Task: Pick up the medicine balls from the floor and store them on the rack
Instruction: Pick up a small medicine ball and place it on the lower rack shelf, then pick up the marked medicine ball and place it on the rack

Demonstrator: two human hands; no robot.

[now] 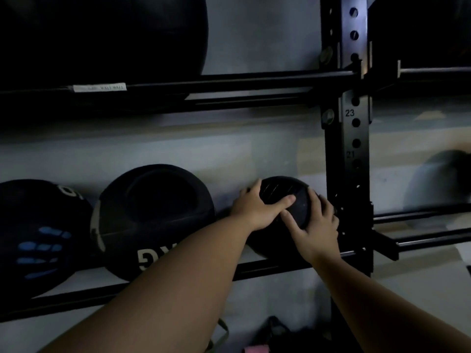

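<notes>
Dim view of a black steel rack [355, 138] against a pale wall [267, 149]. Upright post with round holes, printed 23 and 21. 2 shelf levels of paired horizontal rails.

On the lower rails [275, 267], 3 balls in a row. At the right end, just beside the upright, a small black ribbed medicine ball [285, 192], resting on the rails. Left hand [257, 210] spread over its upper left side, thumb stretched across the front. Right hand [318, 225] pressed on its right side, fingers pointing up, thumb near the left thumb. Both grips open-palmed but closed around the ball, holding it between them.

Left of it, close by, a larger black ball [153, 220] with a deep dent on top and white letters low on the front, partly hidden by the left forearm. Further left, touching or almost touching that one, a black ball with blue stripes [38, 238].

On the upper rails [229, 82], a very big dark ball [114, 39] and a white label [100, 87], text not readable. Right of the upright, a blurred dark round shape [443, 179].
</notes>
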